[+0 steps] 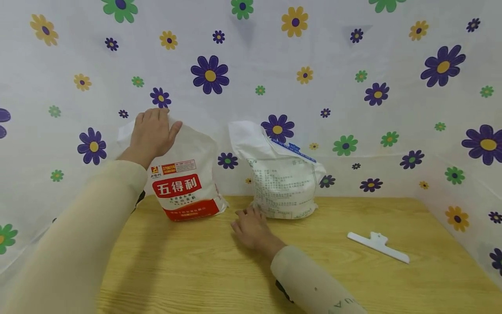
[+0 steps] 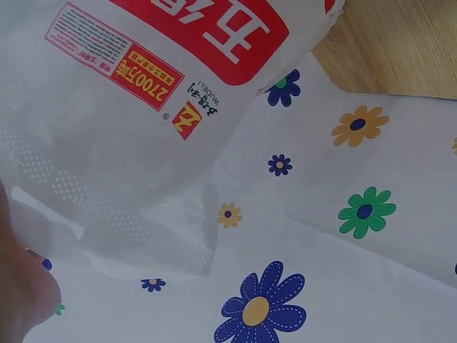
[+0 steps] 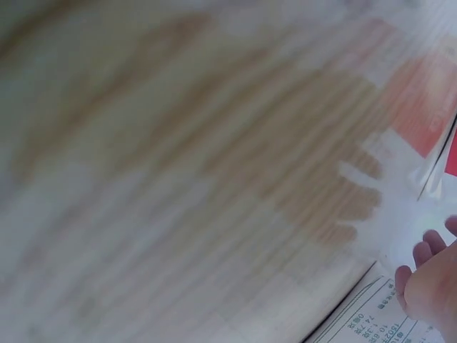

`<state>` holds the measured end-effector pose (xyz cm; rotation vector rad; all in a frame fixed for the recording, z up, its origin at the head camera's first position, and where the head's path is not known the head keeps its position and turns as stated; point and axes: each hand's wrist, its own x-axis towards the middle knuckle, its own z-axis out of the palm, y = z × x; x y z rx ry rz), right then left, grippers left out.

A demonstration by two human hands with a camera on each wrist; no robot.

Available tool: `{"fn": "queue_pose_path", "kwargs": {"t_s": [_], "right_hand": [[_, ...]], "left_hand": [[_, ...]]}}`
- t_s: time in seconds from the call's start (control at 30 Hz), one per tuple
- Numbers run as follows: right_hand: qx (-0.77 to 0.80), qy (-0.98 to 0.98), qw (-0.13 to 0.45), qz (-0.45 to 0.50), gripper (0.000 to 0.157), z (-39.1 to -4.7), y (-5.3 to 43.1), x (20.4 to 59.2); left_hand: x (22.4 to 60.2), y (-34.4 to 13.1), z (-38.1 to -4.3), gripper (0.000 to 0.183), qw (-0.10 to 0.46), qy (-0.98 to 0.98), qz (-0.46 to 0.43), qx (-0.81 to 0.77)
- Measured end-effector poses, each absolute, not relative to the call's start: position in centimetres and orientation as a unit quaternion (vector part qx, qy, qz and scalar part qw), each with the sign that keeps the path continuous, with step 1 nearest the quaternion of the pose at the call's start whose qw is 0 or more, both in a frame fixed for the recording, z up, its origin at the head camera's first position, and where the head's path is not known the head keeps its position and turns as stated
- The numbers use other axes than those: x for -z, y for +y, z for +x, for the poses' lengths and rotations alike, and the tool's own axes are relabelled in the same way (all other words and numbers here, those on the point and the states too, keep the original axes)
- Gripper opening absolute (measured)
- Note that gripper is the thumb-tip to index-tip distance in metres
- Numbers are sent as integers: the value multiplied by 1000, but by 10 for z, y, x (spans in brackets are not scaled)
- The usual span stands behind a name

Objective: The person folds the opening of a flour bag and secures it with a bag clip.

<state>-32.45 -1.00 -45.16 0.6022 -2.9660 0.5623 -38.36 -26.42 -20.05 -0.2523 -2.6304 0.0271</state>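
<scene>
My left hand [image 1: 153, 133] is at the top of a white and red flour bag [image 1: 184, 165], its fingers bent over the upper edge and its thumb standing out to the right. Hidden behind the bag's top are the fingertips. The left wrist view shows the bag's printed front [image 2: 136, 78] close up, with the thumb [image 2: 32, 293] at the lower left. My right hand [image 1: 252, 229] rests on the tabletop, fingers relaxed, beside a second flour bag [image 1: 284, 187]. That bag's folded top carries a blue sealing clip [image 1: 294, 150].
A white sealing clip [image 1: 378, 247] lies on the wooden table [image 1: 219, 279] at the right. Behind both bags hangs a white cloth [image 1: 243, 48] with printed flowers, which also runs along the right side of the table.
</scene>
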Motion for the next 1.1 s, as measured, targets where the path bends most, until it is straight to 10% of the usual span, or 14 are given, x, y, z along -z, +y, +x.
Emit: {"fn": "queue_pose_path", "kwargs": {"t_s": [0.53, 1.1], "right_hand": [[-175, -965, 73, 183, 54, -326, -17, 449], [-141, -964, 90, 205, 50, -325, -30, 449]], "left_hand": [[219, -249, -394, 69, 407, -901, -116, 92], [215, -236, -379, 63, 441, -873, -156, 138]]}}
